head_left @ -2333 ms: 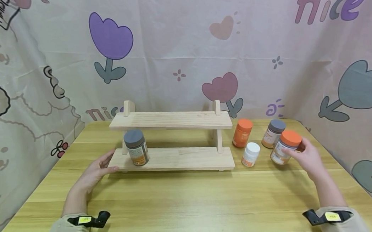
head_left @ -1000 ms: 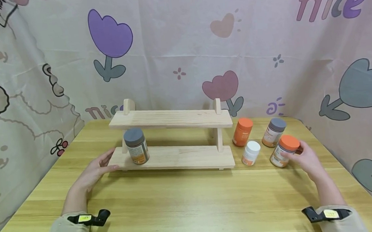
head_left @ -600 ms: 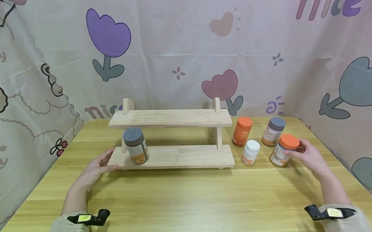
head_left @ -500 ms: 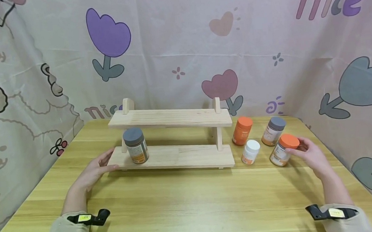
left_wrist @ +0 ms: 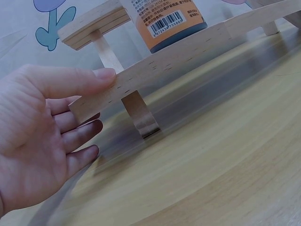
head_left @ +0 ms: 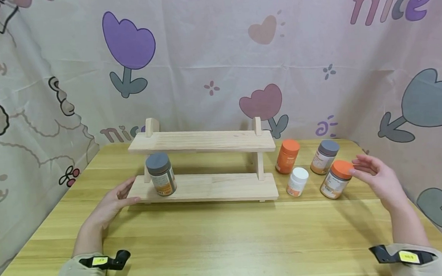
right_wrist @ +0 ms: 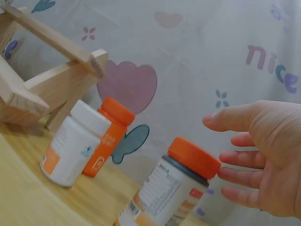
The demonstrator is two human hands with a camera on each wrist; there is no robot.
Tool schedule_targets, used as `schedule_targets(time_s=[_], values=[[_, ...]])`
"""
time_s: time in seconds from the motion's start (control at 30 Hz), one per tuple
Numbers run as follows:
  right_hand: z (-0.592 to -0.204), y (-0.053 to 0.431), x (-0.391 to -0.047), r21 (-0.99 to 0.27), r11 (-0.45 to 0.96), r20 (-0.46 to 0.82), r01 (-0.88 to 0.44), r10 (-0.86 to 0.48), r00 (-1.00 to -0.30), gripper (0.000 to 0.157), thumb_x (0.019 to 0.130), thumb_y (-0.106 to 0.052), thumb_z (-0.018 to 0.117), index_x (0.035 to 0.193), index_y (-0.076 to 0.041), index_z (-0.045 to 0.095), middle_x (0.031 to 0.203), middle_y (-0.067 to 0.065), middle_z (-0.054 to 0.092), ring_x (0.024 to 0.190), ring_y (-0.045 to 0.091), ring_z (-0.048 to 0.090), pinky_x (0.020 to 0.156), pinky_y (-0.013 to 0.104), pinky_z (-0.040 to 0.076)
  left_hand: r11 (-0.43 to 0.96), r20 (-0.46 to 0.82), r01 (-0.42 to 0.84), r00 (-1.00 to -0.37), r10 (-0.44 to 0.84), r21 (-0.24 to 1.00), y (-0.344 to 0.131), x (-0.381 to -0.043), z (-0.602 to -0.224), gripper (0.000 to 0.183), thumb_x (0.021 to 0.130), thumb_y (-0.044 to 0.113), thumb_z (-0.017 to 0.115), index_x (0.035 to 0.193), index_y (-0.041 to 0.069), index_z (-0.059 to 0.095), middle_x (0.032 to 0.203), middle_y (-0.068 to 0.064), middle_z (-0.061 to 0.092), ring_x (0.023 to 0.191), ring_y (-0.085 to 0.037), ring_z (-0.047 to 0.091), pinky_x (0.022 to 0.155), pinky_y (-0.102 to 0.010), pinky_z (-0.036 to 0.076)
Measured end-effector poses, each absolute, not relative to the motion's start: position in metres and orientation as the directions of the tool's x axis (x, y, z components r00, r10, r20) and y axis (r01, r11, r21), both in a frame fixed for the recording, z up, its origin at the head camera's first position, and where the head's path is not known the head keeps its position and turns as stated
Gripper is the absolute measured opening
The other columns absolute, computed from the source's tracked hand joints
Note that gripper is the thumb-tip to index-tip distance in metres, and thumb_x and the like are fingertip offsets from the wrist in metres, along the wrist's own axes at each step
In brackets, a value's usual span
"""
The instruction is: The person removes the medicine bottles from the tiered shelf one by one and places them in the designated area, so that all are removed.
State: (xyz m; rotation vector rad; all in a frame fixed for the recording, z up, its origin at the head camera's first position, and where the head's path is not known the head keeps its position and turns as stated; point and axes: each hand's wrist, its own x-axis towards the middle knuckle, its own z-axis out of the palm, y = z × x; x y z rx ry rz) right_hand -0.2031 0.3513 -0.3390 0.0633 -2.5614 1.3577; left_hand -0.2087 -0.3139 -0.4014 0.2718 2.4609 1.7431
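Observation:
My left hand [head_left: 112, 203] grips the left end of a two-tier wooden shelf [head_left: 224, 187]; in the left wrist view the thumb [left_wrist: 103, 75] lies on the lower board with fingers behind and below its end. A grey-capped supplement bottle [head_left: 162, 177] stands on that board's left part. At the right, my right hand [head_left: 385, 183] is spread beside an orange-capped bottle [head_left: 335, 183] with a white label, which stands upright on the table. In the right wrist view, the fingers [right_wrist: 242, 176] are close to the orange cap [right_wrist: 194, 157], holding nothing.
Between the shelf and the orange-capped bottle stand an orange bottle [head_left: 287, 157] and a small white bottle [head_left: 297, 182]. Another grey-capped bottle [head_left: 324, 157] is just behind the orange-capped one. A printed cloth [head_left: 200, 50] hangs behind the wooden table [head_left: 227, 243].
My right hand has let go of the orange-capped bottle and moved off to the right, its fingers opening. The bottle has shifted slightly and stands on the table. The left hand keeps its place.

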Motion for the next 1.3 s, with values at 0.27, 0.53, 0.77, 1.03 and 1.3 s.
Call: schedule_targets(time_s=[0.27,0.53,0.77,1.03,1.3], values=[[-0.32,0.337,-0.203,-0.794,0.586,0.256,-0.162,0.081,-0.963,0.065,0.09,-0.029,0.061,0.142,-0.001,0.032,0.111,-0.016,0.051,0.097,-0.009,0.045,0.073,0.003,0.038,0.319,0.009,0.081,-0.975,0.22,0.944,-0.313,-0.208,-0.4,0.081,0.089,0.012,0.061,0.147,-0.004,0.006,0.152,-0.024,0.001,0.137,-0.041,0.001,0.096,-0.003,0.023],[-0.305,0.304,-0.208,-0.788,0.543,0.333,-0.289,-0.018,-0.943,0.054,0.09,-0.021,0.062,0.136,0.0,0.039,0.11,-0.014,0.055,0.1,-0.005,0.047,0.077,0.004,0.04,0.338,-0.006,0.064,-0.979,0.202,0.939,-0.312,-0.208,-0.4,0.081,0.089,0.014,0.061,0.147,-0.002,0.007,0.152,-0.024,0.002,0.137,-0.041,0.003,0.101,-0.01,0.024],[-0.295,0.268,-0.212,-0.799,0.483,0.34,-0.358,-0.127,-0.932,0.053,0.09,-0.018,0.062,0.135,0.002,0.04,0.11,-0.015,0.056,0.103,0.001,0.052,0.082,0.006,0.04,0.347,-0.01,0.06,-0.981,0.196,0.936,-0.313,-0.208,-0.401,0.081,0.089,0.015,0.062,0.147,-0.002,0.007,0.152,-0.023,0.002,0.137,-0.041,0.003,0.105,-0.016,0.023],[-0.285,0.223,-0.213,-0.804,0.431,0.338,-0.41,-0.236,-0.911,0.05,0.089,-0.017,0.063,0.132,0.001,0.045,0.119,0.012,0.058,0.102,0.01,0.058,0.084,0.014,0.046,0.339,-0.008,0.062,-0.979,0.201,0.939,-0.314,-0.208,-0.401,0.082,0.09,0.015,0.061,0.147,-0.002,0.006,0.152,-0.023,0.002,0.137,-0.041,0.003,0.103,-0.012,0.023],[-0.287,0.18,-0.224,-0.843,0.343,0.314,-0.414,-0.312,-0.897,0.047,0.088,-0.011,0.064,0.13,0.002,0.047,0.12,0.021,0.057,0.107,0.029,0.056,0.087,0.018,0.045,0.339,-0.017,0.048,-0.982,0.188,0.94,-0.313,-0.209,-0.402,0.082,0.089,0.015,0.062,0.148,-0.001,0.006,0.152,-0.023,0.002,0.137,-0.04,0.003,0.109,-0.046,0.01]])
